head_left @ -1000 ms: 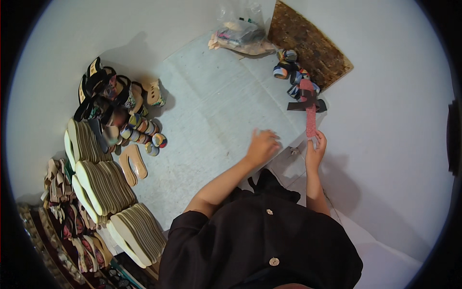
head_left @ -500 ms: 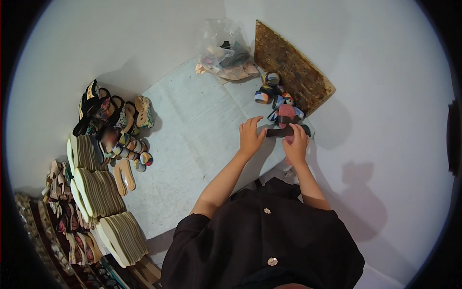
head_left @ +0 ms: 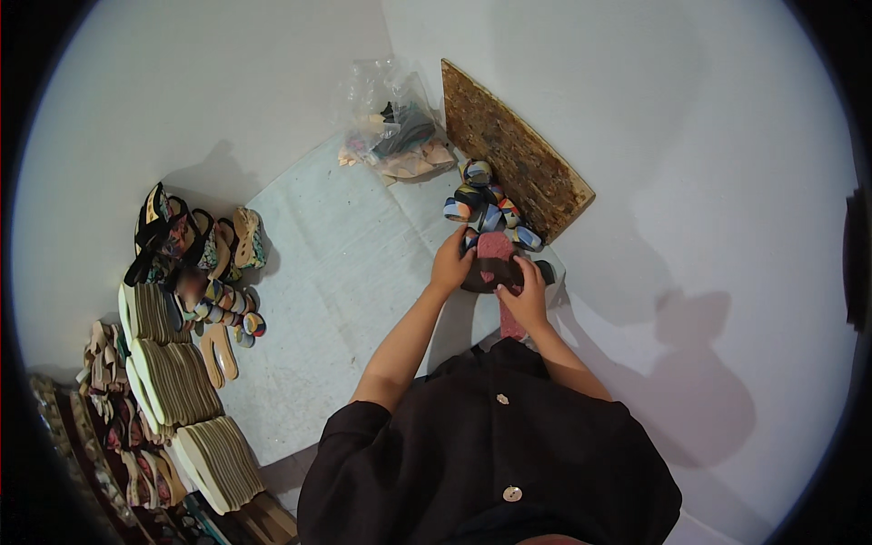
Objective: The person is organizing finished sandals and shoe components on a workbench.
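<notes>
Hands were both on one dark sandal sole (head_left: pixel 495 272) with a pink insole piece (head_left: pixel 495 247) on it, sitting on the pale mat (head_left: pixel 345 272) just in front of the brown board (head_left: pixel 518 173). Left hand (head_left: pixel 451 263) was curled over its left edge and right hand (head_left: pixel 524 298) pinched its near edge, so both had a closed grip on it, though the fingertips were mostly hidden. A pink strip (head_left: pixel 510 325) ran out from under the right hand; couldn't tell what it joined to. Colourful straps (head_left: pixel 486 207) were piled between the sole and the board. A clear plastic bag (head_left: pixel 391 123) lay left of the board, contents hard to make out. Stacked tan soles (head_left: pixel 168 372) sat far left of the board, partly cut off by the fisheye rim. White floor all around.
</notes>
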Available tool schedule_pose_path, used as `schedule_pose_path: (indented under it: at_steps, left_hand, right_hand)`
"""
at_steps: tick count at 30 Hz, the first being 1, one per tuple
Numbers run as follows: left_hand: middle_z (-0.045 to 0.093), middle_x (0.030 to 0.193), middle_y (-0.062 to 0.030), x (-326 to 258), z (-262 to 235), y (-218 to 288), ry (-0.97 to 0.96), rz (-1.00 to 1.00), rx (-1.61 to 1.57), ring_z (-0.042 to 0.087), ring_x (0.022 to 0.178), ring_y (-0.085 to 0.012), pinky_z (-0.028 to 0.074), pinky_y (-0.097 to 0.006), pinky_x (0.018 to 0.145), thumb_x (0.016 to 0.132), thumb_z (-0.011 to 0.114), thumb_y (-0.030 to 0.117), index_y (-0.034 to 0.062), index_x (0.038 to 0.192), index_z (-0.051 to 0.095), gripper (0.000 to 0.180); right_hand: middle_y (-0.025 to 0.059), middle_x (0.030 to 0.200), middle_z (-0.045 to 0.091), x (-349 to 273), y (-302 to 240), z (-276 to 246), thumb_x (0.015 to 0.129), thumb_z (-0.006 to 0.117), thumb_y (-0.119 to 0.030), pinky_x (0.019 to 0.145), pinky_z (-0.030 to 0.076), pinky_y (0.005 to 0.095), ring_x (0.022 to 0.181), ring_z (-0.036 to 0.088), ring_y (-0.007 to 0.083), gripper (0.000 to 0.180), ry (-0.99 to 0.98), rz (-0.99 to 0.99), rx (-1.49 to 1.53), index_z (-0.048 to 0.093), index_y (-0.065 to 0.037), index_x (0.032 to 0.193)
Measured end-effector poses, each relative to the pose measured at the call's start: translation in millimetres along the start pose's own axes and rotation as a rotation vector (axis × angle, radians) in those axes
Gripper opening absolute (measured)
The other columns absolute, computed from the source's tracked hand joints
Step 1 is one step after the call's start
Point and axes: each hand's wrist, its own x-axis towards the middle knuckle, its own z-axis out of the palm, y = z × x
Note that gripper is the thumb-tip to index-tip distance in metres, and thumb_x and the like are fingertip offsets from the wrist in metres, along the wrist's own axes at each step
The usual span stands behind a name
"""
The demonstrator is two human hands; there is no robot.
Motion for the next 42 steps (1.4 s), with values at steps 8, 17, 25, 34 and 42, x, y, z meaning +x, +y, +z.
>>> schedule_pose_path:
  at_steps: [8, 17, 25, 34, 42]
  left_hand:
    - [0.057, 0.118, -0.0166, -23, -59, -25, 0.264, -0.186, -0.207, 0.057, 0.106, -0.0222, 0.044, -0.033, 0.090, 0.082, 0.064, 0.010, 0.0012, 0.131, 0.044, 0.054]
    - [0.055, 0.118, -0.0161, -41, -87, 10, 0.392, -0.185, -0.425, 0.057, 0.104, -0.0194, 0.044, -0.031, 0.091, 0.086, 0.063, 0.012, -0.0012, 0.132, 0.040, 0.053]
    - [0.051, 0.125, -0.0144, -75, -84, 11, 0.274, -0.252, -0.449, 0.052, 0.111, -0.0194, 0.042, -0.031, 0.094, 0.088, 0.058, 0.009, -0.0021, 0.133, 0.039, 0.050]
    - [0.055, 0.119, -0.0171, -137, -109, -13, 0.250, -0.371, -0.185, 0.052, 0.111, -0.0252, 0.038, -0.031, 0.095, 0.095, 0.044, 0.018, -0.0016, 0.128, 0.044, 0.038]
    - [0.058, 0.112, -0.0119, -198, -150, -27, 0.260, -0.480, 0.005, 0.051, 0.111, -0.0242, 0.030, -0.038, 0.095, 0.096, 0.038, 0.024, 0.0075, 0.119, 0.054, 0.033]
  right_hand:
    - [0.0171, 0.126, 0.045, -1, -30, 34, 0.072, 0.071, -0.013, 0.095, 0.040, 0.0402, 0.117, 0.044, 0.0357, 0.052, -0.143, -0.198, 0.080, 0.052, -0.009, 0.120]
    - [0.0121, 0.126, 0.047, 31, -48, 63, 0.077, 0.061, -0.017, 0.102, 0.020, 0.0622, 0.120, 0.041, 0.0312, 0.042, -0.220, -0.291, -0.283, 0.054, -0.010, 0.118]
    - [0.0067, 0.129, 0.047, 47, -6, 18, 0.076, 0.059, -0.014, 0.100, 0.009, 0.0688, 0.125, 0.037, 0.0248, 0.047, -0.334, -0.067, -0.748, 0.051, -0.010, 0.122]
    - [0.0096, 0.094, 0.063, 24, -31, 23, 0.084, 0.063, -0.014, 0.082, 0.045, 0.0342, 0.083, 0.061, 0.0173, 0.041, -0.281, 0.274, 0.474, 0.048, -0.003, 0.120]
    - [0.0144, 0.093, 0.066, -34, -62, 87, 0.085, 0.063, -0.018, 0.066, 0.050, 0.0275, 0.080, 0.065, 0.0157, 0.034, -0.578, 0.249, 0.332, 0.052, -0.001, 0.112]
